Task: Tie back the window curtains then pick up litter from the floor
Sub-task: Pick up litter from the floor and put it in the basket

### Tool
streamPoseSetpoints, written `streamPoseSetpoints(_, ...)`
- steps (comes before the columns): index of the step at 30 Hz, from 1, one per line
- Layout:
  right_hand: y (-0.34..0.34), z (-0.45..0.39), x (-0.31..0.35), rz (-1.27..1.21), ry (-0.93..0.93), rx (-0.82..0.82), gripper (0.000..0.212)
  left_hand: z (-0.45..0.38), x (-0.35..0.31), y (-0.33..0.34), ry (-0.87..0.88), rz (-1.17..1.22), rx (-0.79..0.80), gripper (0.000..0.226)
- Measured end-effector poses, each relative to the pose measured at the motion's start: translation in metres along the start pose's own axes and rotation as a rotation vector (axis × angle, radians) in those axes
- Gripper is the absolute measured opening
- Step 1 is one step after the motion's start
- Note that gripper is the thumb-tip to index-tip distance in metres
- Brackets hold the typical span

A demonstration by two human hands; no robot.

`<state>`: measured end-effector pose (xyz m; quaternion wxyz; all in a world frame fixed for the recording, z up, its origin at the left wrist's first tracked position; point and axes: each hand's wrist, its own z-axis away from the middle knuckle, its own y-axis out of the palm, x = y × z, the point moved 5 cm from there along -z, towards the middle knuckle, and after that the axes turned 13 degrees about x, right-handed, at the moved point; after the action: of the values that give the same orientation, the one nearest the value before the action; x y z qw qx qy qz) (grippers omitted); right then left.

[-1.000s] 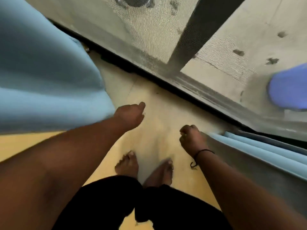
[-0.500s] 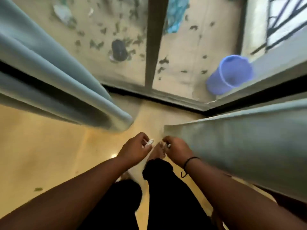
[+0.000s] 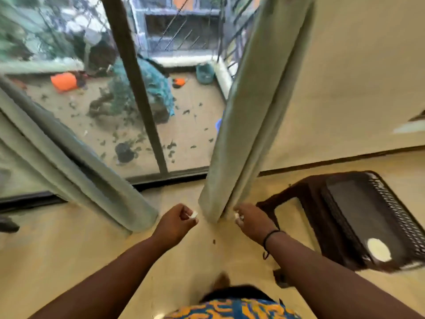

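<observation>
Tan floor (image 3: 69,261) w/ a dark speck (image 3: 213,241) lies below. Small white scraps are pinched in the curled left hand (image 3: 176,223) and right hand (image 3: 251,223); they could be dropped if the right curtain (image 3: 241,134) is grabbed w/o emptying the fingers.

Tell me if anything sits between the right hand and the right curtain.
Nothing visible does. The right hand, pinching a small white piece, is right beside the right curtain; the brown stool stands off to its right.

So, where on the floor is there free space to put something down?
The floor is bare left of the left hand, below the left curtain. It is crowded on the right, where the dark table stands beside the right curtain.
</observation>
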<state>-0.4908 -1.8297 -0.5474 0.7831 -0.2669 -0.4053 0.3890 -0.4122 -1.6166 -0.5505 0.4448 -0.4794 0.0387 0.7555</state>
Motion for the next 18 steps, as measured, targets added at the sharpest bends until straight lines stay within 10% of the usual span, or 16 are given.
streamPoseSetpoints(8,-0.067,0.114,-0.081,0.094,0.101,-0.122,0.033,0.035,-0.112,0.102,0.139,-0.082,0.183,0.026)
streamPoseSetpoints(18,-0.069,0.259,-0.339,-0.178,0.352,-0.215,0.030,0.002,-0.194,0.373,-0.180,0.132,0.502,0.023)
